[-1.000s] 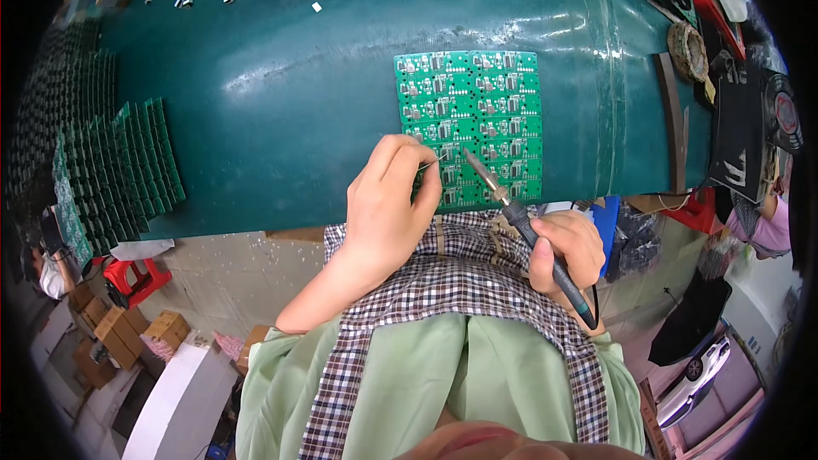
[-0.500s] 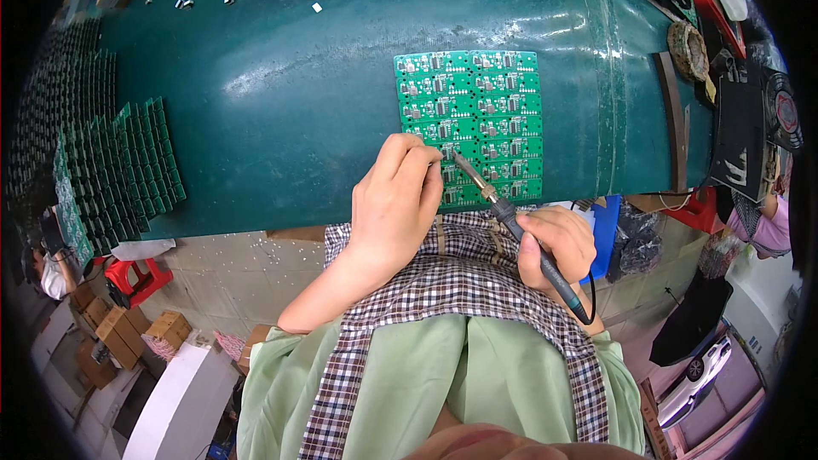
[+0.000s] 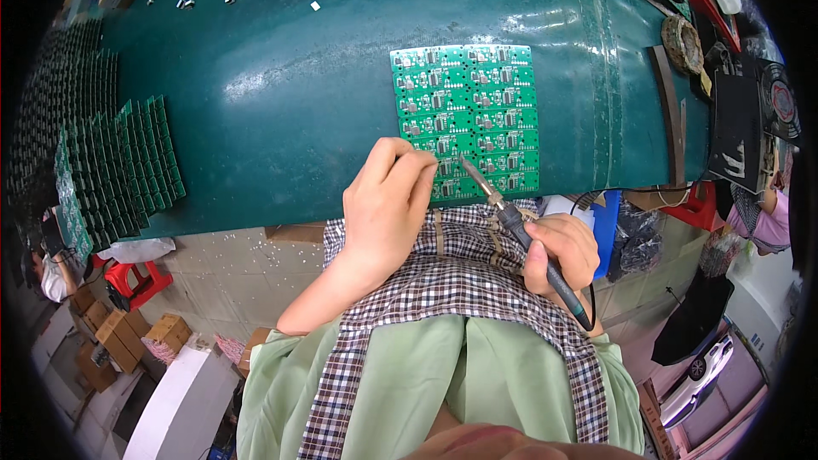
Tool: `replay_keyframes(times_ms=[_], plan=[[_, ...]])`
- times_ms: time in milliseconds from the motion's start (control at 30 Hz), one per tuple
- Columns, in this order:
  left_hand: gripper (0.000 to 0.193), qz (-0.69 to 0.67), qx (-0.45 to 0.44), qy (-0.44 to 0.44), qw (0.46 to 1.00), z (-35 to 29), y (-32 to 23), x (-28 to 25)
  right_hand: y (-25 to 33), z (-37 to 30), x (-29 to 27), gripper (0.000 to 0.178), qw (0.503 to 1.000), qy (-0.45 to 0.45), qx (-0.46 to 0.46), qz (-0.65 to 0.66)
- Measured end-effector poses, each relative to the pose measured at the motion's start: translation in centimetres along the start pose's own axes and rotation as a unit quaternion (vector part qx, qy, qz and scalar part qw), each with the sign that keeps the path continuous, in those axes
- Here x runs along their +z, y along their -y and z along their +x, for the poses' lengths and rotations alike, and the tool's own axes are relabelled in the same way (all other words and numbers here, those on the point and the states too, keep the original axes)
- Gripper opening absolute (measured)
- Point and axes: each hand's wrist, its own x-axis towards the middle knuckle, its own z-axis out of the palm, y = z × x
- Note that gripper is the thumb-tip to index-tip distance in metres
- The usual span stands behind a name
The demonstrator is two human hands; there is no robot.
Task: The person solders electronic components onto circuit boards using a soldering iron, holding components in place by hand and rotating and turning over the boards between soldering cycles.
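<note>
Green mat [image 3: 281, 102] under circuit panel [image 3: 467, 111]; right hand [image 3: 561, 249] grips soldering iron [image 3: 520, 234].

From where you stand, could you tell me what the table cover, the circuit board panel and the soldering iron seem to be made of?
Table cover: likely a glossy teal rubber or vinyl mat, given its sheen and soft ridges.
Circuit board panel: rigid green laminate with small metallic parts, judging by its flat, gridded face.
Soldering iron: bright metal tip and a dark handle, probably plastic or rubber, held in the right hand.

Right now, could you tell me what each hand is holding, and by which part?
The right hand grips a soldering iron by its dark handle. The left hand rests on the green circuit board panel, fingertips pinched; anything held is too small to see.
</note>
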Motion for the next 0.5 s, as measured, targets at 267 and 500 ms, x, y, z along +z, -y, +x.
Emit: replay_keyframes(times_ms=[267, 500], plan=[[0.015, -0.042, -0.005, 0.007, 0.999, -0.92, -0.36, 0.06, 0.13, -0.67, -0.47, 0.014, 1.000, 0.025, -0.001, -0.004], [0.016, -0.032, 0.012, 0.011, 0.999, -0.85, -0.24, 0.37, -0.01, -0.34, 0.14, 0.014, 1.000, 0.017, -0.007, 0.003]])
